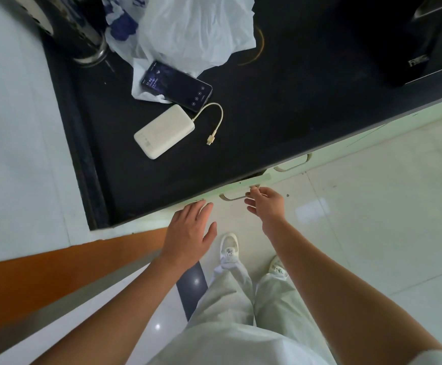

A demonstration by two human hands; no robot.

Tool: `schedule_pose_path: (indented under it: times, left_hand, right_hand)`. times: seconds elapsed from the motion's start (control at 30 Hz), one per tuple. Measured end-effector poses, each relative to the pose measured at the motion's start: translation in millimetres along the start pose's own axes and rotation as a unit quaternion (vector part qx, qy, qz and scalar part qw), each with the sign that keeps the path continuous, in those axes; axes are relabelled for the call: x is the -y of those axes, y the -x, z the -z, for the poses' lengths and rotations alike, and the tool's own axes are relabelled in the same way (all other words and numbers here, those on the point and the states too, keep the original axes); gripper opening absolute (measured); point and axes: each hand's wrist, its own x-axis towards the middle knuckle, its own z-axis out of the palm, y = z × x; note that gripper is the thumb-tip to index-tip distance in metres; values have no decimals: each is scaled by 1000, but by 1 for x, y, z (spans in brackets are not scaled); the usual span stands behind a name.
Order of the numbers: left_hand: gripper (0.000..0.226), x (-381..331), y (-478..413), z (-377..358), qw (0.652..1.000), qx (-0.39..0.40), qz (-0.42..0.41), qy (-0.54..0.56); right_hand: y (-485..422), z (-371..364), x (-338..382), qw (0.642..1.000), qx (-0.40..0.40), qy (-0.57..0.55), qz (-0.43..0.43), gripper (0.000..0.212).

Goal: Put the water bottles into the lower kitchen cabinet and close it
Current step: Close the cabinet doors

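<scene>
Here, seen from above, a person stands at a black table [267, 114] with a pale green lower cabinet [327, 154] beneath its front edge. The right hand [266, 204] reaches to the curved handle [237, 197]. Its fingers are loose, with one fingertip touching the handle's right end, and none of them is wrapped around it. The left hand [191, 233] is open and flat, fingers straight, with its fingertips at the cabinet's top edge just left of the handle. No water bottle is in view, so whether any sits inside cannot be told. The door looks shut or nearly so. To finish well, the flat left palm should probably press the door flush while the right hand steadies the handle. If the door must open instead, the fingers should hook fully around the handle, and the white shoes [229, 246] should step back to clear its swing.
</scene>
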Motion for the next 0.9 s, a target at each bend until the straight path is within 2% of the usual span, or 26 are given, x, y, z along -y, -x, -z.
schedule_pose_path:
  times: [0.23, 0.47, 0.57, 0.67, 0.77, 0.83, 0.9]
  left_hand:
    - [54, 12, -9, 2, 999, 18, 7, -42]
    - [57, 6, -11, 1, 996, 48, 23, -69]
    - [59, 2, -12, 5, 994, 71, 31, -76]
    - [63, -3, -11, 7, 991, 93, 35, -92]
    - [67, -15, -11, 12, 989, 109, 34, -93]
    - [67, -27, -11, 17, 989, 112, 22, -92]
    - [67, -41, -11, 21, 991, 107, 10, -81]
  right_hand:
    - [-18, -17, 22, 1000, 9, 16, 17, 17]
    - [-16, -3, 24, 993, 19, 102, 60, 15]
    - [-4, 10, 25, 984, 22, 160, 80, 26]
    - [18, 34, 17, 951, 26, 286, 115, 39]
    - [49, 64, 4, 888, 15, 424, 178, 45]
    - [70, 83, -4, 851, 11, 487, 197, 49]
    - [87, 100, -16, 831, -3, 513, 218, 53]
